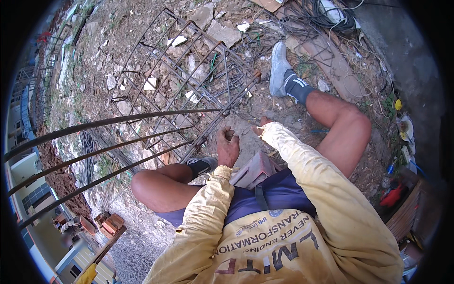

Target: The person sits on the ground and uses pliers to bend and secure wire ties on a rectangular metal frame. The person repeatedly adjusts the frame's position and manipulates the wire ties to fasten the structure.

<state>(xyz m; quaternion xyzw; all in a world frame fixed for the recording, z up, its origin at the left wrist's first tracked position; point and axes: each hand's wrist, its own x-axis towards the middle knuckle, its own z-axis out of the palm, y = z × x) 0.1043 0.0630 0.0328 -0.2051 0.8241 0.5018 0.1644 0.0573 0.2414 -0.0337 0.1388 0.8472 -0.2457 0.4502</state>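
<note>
The head view looks down on a person who sits low on a reddish block (253, 169), in a yellow long-sleeved shirt (283, 236) and dark blue shorts (272, 191), at the bottom centre of the frame. The knees are bent and spread to both sides.

Just above the shorts, in the middle of the frame, the left hand (227, 146) shows its back to the camera. Its fingers are curled, loosely closed, at the near end of the rebar cage (184, 80), where the long bars come together; I cannot tell if it really grips a bar or thin wire there. The right hand (260, 127) is just beside it, to the right. It is mostly covered by the yellow cuff, so I cannot tell if it is open or closed. The two hands are near each other but apart.

The left foot, in a dark sock (201, 164), rests close under the cage end. The right foot wears a grey shoe (279, 68) and is stretched toward the upper centre.

The cage lies on the stony ground (94, 71), from the centre to the upper left. Three long steel bars (104, 124) run from its near end to the left edge of the frame.

In the upper right lies a tangle of wire and cable (326, 16).
</note>
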